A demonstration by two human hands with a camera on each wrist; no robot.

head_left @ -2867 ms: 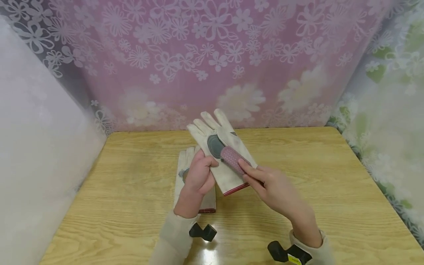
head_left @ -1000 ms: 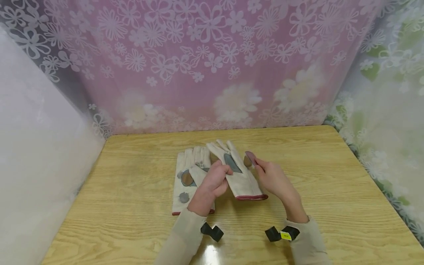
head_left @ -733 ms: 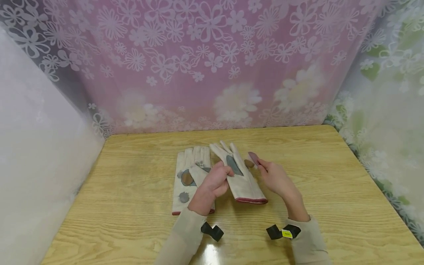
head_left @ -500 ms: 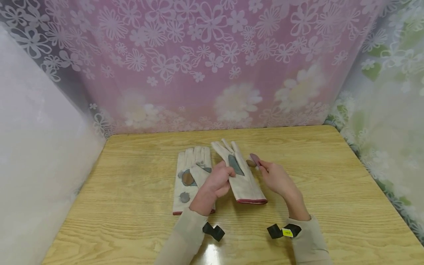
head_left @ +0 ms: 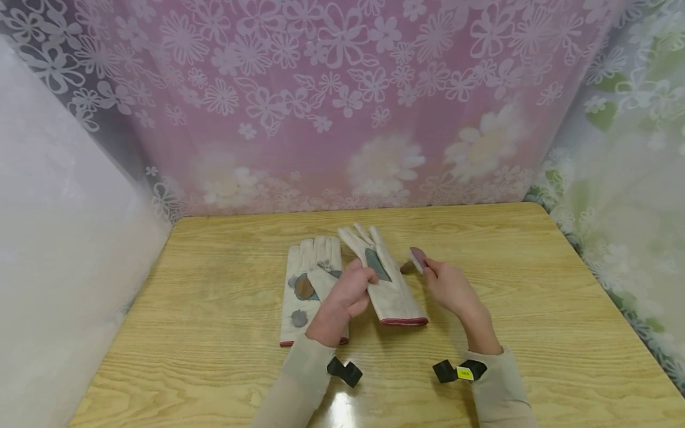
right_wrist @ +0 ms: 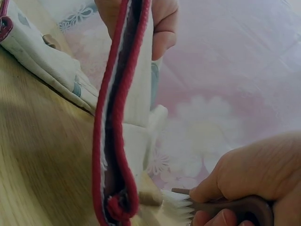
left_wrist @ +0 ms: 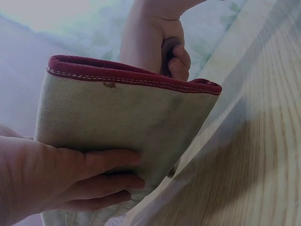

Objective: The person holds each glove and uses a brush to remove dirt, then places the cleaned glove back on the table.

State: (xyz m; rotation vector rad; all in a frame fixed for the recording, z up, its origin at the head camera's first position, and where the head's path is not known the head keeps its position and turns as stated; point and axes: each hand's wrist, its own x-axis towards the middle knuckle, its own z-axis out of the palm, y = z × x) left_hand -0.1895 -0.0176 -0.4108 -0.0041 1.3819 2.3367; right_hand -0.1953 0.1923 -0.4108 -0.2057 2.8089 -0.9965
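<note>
To the left of the held glove (head_left: 394, 297), a flat glove (head_left: 310, 309) lies on the tabletop (head_left: 203, 309), partly covered by my left arm; its visible face bears a brown disc (head_left: 304, 287) and a grey spot (head_left: 298, 318). My left grip (head_left: 349, 290) is clamped on the held glove at its left edge, thumb across the upper face. The held glove itself is raised above the tabletop and tilted, fingertips away from me, red-bound cuff (head_left: 404, 321) toward me; the left wrist view records a small brown mark (left_wrist: 109, 84) at the binding. A brown piece (right_wrist: 149, 197) shows at its right side; attachment cannot be determined. To the right of the held glove, my right grip (head_left: 451, 289) is clamped on a brush (head_left: 418, 257), pale bristles (right_wrist: 175, 203) facing the brown piece; contact cannot be confirmed.
</note>
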